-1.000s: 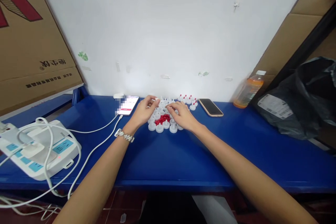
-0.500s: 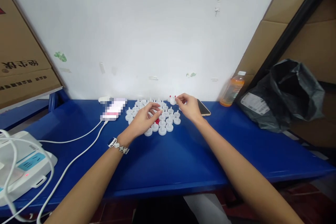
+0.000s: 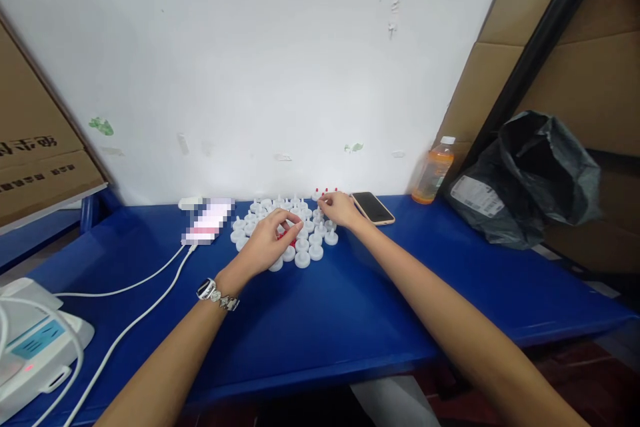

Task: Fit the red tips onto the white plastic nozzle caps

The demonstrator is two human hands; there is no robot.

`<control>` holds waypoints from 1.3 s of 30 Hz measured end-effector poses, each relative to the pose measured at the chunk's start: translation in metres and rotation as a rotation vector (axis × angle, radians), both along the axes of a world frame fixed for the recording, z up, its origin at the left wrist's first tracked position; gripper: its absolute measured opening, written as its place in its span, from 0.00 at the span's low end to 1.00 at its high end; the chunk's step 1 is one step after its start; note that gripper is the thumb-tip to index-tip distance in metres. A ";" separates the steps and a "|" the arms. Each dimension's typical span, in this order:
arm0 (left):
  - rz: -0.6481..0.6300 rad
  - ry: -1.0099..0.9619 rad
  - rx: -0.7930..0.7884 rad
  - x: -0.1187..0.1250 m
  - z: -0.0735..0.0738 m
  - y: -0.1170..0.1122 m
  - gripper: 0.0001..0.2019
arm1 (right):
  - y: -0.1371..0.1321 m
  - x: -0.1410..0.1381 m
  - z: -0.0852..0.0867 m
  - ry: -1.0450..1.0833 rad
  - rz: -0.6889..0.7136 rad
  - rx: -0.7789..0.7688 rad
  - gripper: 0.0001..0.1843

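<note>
Several small white round caps with stubby tips [image 3: 302, 259] lie clustered on the blue table [image 3: 325, 320] near the wall. Among them is a little heap of red bits [image 3: 284, 235]. My left hand [image 3: 270, 240], with a bracelet at the wrist, rests over the cluster's near side, its fingers curled and pinched above the red bits; what they hold is too small to name. My right hand [image 3: 338, 209] reaches to the far right of the cluster, fingers curled by a few red-tipped caps [image 3: 325, 191].
A phone [image 3: 373, 207] lies right of the caps, another phone [image 3: 206, 225] on a white cable left of them. An orange drink bottle [image 3: 433, 171] and a black bag [image 3: 530, 180] stand right. A power strip [image 3: 30, 347] sits at left. Cardboard leans on both sides.
The view has swung right and down. My right hand drew back from the far red-tipped caps toward the cluster. My left hand stays over the red bits.
</note>
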State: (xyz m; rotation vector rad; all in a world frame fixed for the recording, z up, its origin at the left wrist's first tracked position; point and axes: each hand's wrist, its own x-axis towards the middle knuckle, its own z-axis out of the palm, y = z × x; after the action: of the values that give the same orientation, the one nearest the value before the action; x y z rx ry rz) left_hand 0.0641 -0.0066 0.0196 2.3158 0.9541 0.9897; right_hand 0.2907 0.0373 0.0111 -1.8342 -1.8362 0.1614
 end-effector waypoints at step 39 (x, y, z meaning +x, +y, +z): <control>-0.055 -0.092 0.193 0.003 0.014 -0.008 0.17 | -0.070 -0.060 0.006 0.929 0.386 0.181 0.21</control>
State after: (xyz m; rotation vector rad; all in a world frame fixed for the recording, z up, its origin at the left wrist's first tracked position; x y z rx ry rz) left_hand 0.0667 -0.0141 0.0331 2.4142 0.7842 1.2007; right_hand 0.2308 -0.0331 0.0167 -0.9745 -1.4127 0.8044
